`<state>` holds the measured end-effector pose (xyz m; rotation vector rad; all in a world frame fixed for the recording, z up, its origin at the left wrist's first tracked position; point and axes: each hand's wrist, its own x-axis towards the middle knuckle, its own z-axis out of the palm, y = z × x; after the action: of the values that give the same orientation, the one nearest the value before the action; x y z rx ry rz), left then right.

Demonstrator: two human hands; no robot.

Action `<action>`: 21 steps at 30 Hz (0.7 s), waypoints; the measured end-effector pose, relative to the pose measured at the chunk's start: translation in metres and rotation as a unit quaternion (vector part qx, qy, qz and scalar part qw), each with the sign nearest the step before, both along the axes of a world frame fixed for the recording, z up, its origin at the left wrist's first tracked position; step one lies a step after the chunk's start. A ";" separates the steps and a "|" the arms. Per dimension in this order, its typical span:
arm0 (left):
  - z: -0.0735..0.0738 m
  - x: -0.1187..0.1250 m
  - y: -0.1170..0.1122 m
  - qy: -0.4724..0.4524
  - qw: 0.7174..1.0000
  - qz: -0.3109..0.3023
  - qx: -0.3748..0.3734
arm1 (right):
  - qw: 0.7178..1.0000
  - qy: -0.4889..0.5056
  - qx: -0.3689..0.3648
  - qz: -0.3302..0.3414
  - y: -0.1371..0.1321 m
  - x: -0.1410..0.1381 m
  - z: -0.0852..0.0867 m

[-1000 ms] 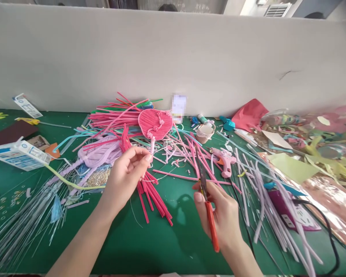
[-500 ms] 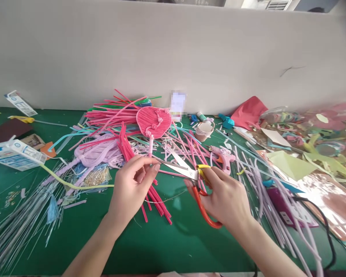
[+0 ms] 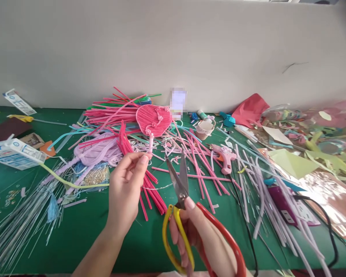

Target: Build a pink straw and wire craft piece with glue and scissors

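Observation:
My left hand (image 3: 127, 184) pinches the lower end of the pale pink handle of a pink heart-shaped fan (image 3: 153, 120) woven from pipe cleaners, which lies over a heap of pink pipe cleaners (image 3: 115, 113). My right hand (image 3: 200, 240) grips a pair of scissors (image 3: 182, 200) with one yellow and one red loop; the blades are slightly apart and point up and away, a little right of my left fingers.
A green mat (image 3: 150, 246) covers the table. A pink glue gun (image 3: 225, 157), a small cup (image 3: 204, 130), lilac pipe cleaners (image 3: 259, 192), paper scraps (image 3: 291, 161) and a black cable (image 3: 328, 223) lie right. A white carton (image 3: 14, 153) and thin wires (image 3: 20, 223) lie left.
My right hand drew the scissors back from my left fingers and turned them, so the blades now point up and away. My left hand stays on the fan's handle.

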<state>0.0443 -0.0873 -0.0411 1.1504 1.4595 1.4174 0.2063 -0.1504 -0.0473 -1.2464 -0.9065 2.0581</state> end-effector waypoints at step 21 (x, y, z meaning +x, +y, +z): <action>-0.002 -0.028 0.000 -0.367 0.930 -0.038 0.010 | 0.710 -0.666 0.217 -0.073 0.047 0.060 -0.035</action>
<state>0.0167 -0.0872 -0.0434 0.5632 0.8561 1.5724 0.2663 -0.1030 -0.0821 -2.3385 -1.6254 0.4120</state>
